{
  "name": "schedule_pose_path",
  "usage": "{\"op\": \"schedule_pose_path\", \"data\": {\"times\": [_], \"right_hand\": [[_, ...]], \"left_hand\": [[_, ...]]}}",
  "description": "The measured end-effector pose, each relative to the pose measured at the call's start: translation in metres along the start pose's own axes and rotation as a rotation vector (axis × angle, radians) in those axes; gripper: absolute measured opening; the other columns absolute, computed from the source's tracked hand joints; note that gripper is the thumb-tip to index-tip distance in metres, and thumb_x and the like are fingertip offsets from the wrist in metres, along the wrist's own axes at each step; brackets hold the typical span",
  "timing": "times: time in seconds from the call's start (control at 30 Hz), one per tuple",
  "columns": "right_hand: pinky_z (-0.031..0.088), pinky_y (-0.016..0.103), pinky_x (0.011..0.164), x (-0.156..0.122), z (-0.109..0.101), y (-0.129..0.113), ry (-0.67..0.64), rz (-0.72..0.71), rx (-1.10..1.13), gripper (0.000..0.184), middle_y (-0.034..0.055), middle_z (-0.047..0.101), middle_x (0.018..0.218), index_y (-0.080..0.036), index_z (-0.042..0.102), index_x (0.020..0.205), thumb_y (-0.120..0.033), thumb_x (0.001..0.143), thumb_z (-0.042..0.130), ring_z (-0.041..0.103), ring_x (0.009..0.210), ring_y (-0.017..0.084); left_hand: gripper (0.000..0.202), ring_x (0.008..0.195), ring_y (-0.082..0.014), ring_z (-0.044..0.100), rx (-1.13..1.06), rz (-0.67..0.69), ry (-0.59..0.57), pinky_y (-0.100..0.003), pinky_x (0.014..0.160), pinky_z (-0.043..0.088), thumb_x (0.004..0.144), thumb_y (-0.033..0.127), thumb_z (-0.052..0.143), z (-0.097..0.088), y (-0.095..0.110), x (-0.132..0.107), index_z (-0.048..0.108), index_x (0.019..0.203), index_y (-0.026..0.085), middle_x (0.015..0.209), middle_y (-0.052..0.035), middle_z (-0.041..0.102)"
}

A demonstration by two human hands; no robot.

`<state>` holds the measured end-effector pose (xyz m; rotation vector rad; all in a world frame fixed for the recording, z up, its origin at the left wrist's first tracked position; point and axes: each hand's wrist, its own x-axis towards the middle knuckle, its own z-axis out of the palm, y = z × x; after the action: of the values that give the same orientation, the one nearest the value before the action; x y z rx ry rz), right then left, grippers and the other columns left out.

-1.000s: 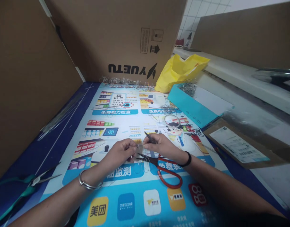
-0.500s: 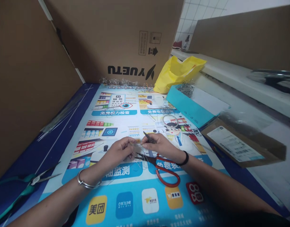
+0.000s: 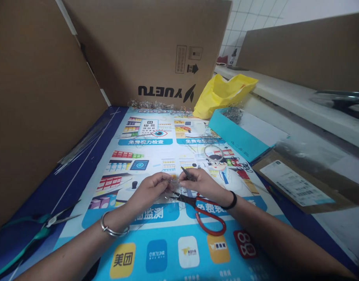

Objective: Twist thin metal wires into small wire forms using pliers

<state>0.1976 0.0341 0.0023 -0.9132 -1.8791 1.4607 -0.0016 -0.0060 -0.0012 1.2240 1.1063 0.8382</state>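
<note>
Left hand (image 3: 156, 189): fingertips pinched together on fine wire (image 3: 175, 195), a tangle in the middle of the table (image 3: 107, 127), nearer its front. Right hand (image 3: 201, 185): thumb and finger nearly closed at the same tangle, dark tool (image 3: 187, 174) tucked in the grip, tip up; probably parked there to free the fingertips. Any wire in that pinch: too small to tell. Wire held between both hands, likely for fine control.

Scissors (image 3: 191, 200) by the right hand, handles toward the front edge, likely for quick pickup. Pliers (image 3: 52, 220) at the left edge, partly open.

Edges: carton (image 3: 132, 43) walls off the back; teal box (image 3: 234, 136) and brown packet (image 3: 296, 187) crowd the right. Most room is left of centre, over flat print.
</note>
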Motion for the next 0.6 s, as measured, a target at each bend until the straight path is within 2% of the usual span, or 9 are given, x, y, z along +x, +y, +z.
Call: {"op": "schedule_pose_path", "data": {"times": [0.17, 0.4, 0.6], "right_hand": [[0.037, 0.022, 0.059, -0.0008, -0.0010, 0.0016, -0.016, -0.014, -0.010, 0.016, -0.0015, 0.054, 0.070, -0.015, 0.060, 0.083, -0.031, 0.078, 0.061, 0.046, 0.062, 0.010], [0.038, 0.023, 0.062, -0.0013, -0.0024, 0.0029, 0.000, -0.041, -0.049, 0.016, -0.0002, 0.056, 0.075, -0.016, 0.059, 0.083, -0.032, 0.078, 0.061, 0.049, 0.069, 0.012], [0.041, 0.024, 0.063, -0.0010, -0.0001, 0.0005, -0.036, 0.028, 0.034, 0.016, 0.0004, 0.057, 0.072, -0.015, 0.061, 0.078, -0.030, 0.074, 0.064, 0.051, 0.067, 0.012]], "left_hand": [[0.023, 0.076, -0.0162, 0.060, -0.008, -0.012, 0.048, -0.027, 0.071, 0.045, 0.078, 0.034, 0.057, 0.0014, 0.0031, 0.0001, 0.059, 0.091, 0.015, 0.079, -0.0030, 0.064], [0.024, 0.070, -0.0147, 0.058, 0.013, -0.011, 0.035, -0.027, 0.068, 0.044, 0.078, 0.035, 0.057, -0.0002, 0.0002, 0.0005, 0.059, 0.093, 0.016, 0.078, -0.0022, 0.064], [0.022, 0.068, -0.0140, 0.058, 0.057, -0.023, 0.047, -0.025, 0.065, 0.043, 0.077, 0.035, 0.059, -0.0029, -0.0031, 0.0030, 0.060, 0.089, 0.016, 0.077, -0.0021, 0.065]]}}
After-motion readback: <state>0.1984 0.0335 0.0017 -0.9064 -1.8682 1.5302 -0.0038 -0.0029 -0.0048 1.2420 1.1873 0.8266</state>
